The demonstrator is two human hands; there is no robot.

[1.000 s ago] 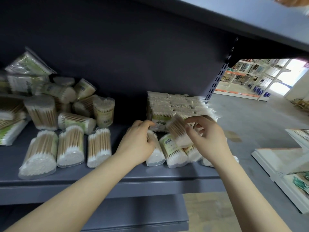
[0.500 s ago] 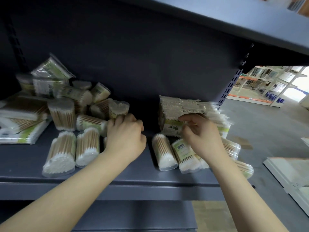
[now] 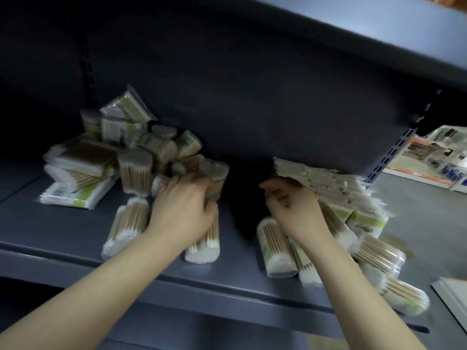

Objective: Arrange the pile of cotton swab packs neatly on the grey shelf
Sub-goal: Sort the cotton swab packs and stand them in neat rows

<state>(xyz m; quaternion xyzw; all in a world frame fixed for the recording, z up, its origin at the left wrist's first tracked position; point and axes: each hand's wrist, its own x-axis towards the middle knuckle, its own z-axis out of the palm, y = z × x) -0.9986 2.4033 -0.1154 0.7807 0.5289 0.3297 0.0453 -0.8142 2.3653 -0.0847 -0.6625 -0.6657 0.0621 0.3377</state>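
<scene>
I am seeing both hands working over the grey shelf (image 3: 75,231). My left hand (image 3: 183,210) is lying knuckles-up on the loose pile of cotton swab packs (image 3: 141,157) heaped toward the shelf's back left, its fingers curling over a cylindrical pack (image 3: 214,178) at the pile's right edge. My right hand (image 3: 294,210) is hovering with fingers loosely bent beside the flat stack of bagged swabs (image 3: 316,178) near the right end; whether it is gripping anything, I cannot tell through the blur. Round packs (image 3: 276,248) are lying in a row along the front edge below it.
</scene>
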